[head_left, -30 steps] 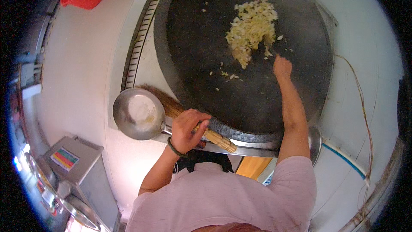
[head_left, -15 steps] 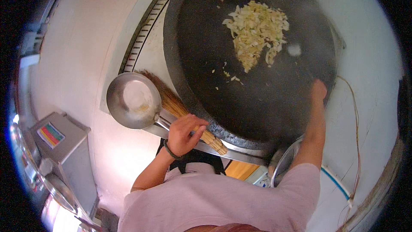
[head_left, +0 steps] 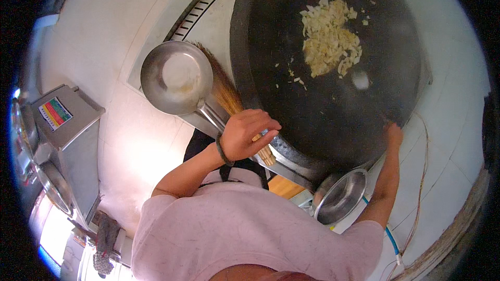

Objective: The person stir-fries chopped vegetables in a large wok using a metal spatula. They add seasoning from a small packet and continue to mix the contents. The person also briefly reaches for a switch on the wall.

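Observation:
My left hand (head_left: 247, 133) is over the handle of a bamboo wok brush (head_left: 227, 93), its thumb apart from the fingers and nothing plainly gripped. The handle of a metal pan (head_left: 165, 99) runs toward my left wrist; the pan is empty apart from a small yellowish residue. Chopped pale cabbage-like vegetable (head_left: 330, 39) lies heaped in a large dark wok (head_left: 291, 119). At the wok's right rim my right hand (head_left: 393, 135) is closed on what looks like a ladle, whose pale round head (head_left: 360, 79) is in the wok. Its dark handle barely shows.
A steel bowl (head_left: 341, 198) stands between my body and the wok. A slotted drain (head_left: 208, 2) runs along the stove at the left. Further left stands a grey metal cabinet (head_left: 78, 125). A thin cable (head_left: 423, 171) hangs at the right.
The view has shifted, so more of the steel bowl shows. My right hand and the ladle head have come nearer me, away from the vegetable. My left hand has slid along the brush handle.

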{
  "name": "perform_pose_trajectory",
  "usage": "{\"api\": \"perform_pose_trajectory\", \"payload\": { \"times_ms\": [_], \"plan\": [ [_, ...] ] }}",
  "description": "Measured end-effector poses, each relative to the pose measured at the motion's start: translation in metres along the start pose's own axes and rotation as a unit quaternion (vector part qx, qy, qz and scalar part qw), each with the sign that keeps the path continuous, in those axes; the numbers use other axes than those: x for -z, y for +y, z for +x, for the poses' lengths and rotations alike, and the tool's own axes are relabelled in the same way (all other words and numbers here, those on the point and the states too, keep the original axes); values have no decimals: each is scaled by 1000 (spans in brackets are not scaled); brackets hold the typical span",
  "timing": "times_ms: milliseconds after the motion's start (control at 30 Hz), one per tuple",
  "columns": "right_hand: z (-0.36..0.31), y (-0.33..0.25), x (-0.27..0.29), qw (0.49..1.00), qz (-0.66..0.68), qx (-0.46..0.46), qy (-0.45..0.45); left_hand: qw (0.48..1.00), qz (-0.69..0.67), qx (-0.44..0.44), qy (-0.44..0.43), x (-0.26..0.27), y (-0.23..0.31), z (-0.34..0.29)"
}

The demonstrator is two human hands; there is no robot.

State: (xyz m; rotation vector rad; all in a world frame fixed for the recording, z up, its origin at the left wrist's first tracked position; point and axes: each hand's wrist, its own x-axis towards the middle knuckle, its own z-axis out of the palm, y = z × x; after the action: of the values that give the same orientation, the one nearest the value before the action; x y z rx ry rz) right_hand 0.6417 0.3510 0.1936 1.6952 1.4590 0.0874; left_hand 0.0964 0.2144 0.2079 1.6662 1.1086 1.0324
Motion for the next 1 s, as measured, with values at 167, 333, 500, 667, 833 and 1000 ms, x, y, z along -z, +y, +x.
{"api": "perform_pose_trajectory", "payload": {
  "times_ms": [167,333,500,667,833,1000],
  "plan": [
    [44,-37,-37,987,140,1,77,999,8,30,12,3,-13,-15],
    [56,-148,56,982,135,7,134,999,36,26,-3,11,-7,-15],
    [-14,-107,88,981,153,28,116,1000,10,4,15,17,10,-14],
    [-34,-10,-36,992,56,110,-17,1000,-6,2,20,21,7,-18],
    [12,-53,-137,986,127,46,101,999,-41,8,19,25,6,-20],
    [-10,-179,73,980,162,46,109,999,5,25,21,32,11,-30]
  ]
}}
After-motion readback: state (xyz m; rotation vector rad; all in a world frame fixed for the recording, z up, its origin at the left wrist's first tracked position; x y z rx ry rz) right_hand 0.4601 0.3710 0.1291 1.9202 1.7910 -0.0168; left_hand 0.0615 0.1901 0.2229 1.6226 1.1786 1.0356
